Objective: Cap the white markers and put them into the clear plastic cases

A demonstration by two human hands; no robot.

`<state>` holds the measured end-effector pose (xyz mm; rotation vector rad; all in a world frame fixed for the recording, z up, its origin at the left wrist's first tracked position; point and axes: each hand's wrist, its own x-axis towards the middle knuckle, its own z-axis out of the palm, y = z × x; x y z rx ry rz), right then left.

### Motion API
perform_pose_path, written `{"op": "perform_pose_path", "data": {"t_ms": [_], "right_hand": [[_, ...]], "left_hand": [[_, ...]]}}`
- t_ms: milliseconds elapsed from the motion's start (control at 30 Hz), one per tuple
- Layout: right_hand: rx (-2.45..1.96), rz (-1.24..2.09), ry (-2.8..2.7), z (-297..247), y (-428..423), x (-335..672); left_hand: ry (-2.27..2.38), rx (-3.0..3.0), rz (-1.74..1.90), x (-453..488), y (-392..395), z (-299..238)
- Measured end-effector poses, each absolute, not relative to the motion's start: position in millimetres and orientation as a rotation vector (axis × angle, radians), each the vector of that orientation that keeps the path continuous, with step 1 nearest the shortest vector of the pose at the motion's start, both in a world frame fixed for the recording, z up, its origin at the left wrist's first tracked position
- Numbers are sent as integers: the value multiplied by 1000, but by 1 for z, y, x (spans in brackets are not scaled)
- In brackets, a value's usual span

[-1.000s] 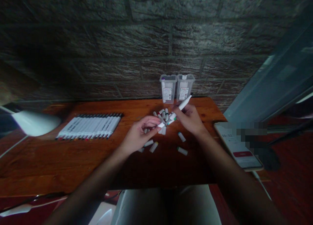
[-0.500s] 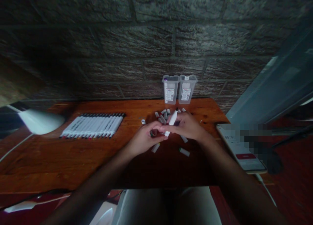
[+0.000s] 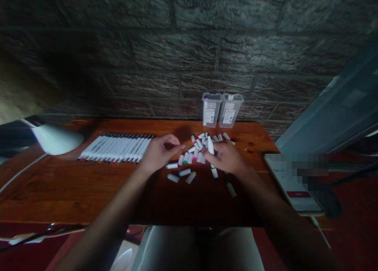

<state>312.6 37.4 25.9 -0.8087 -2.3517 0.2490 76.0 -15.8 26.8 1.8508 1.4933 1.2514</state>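
Note:
My right hand (image 3: 226,157) is closed around a white marker (image 3: 210,145) with a dark upper end, tilted over a heap of caps. Apart from it, my left hand (image 3: 161,153) hovers to the left with thumb and fingers parted, and nothing shows between them. Between and below my hands lie several loose white marker caps (image 3: 184,172) with coloured ends, among them green, pink, blue and yellow. A long row of white markers (image 3: 116,148) lies side by side just left of my left hand, dark ends toward the wall.
Two clear plastic cases (image 3: 212,110) with labels stand against the stone wall (image 3: 189,50). At the right edge of the wooden table (image 3: 97,196) lies a phone or tablet (image 3: 298,188) with a cable. A white lamp (image 3: 57,140) is on the left.
My left hand has let go of the marker and moved left, near the row. The marker stays in my right hand. More of the caps are now uncovered. The view has shifted slightly.

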Motion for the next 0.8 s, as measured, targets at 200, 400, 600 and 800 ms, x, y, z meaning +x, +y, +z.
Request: {"op": "perform_pose_path", "data": {"t_ms": [200, 400, 600, 800], "right_hand": [[-818, 112, -2233, 17, 41, 311], [-819, 65, -2204, 8, 41, 307], [-878, 95, -2196, 2, 37, 311], [-964, 69, -2138, -3, 38, 313]], "left_hand": [[1592, 1811, 1348, 79, -11, 20], [1673, 1753, 1473, 75, -8, 15], [1687, 1764, 1506, 73, -8, 14], [1740, 1764, 1607, 74, -7, 13]]}}
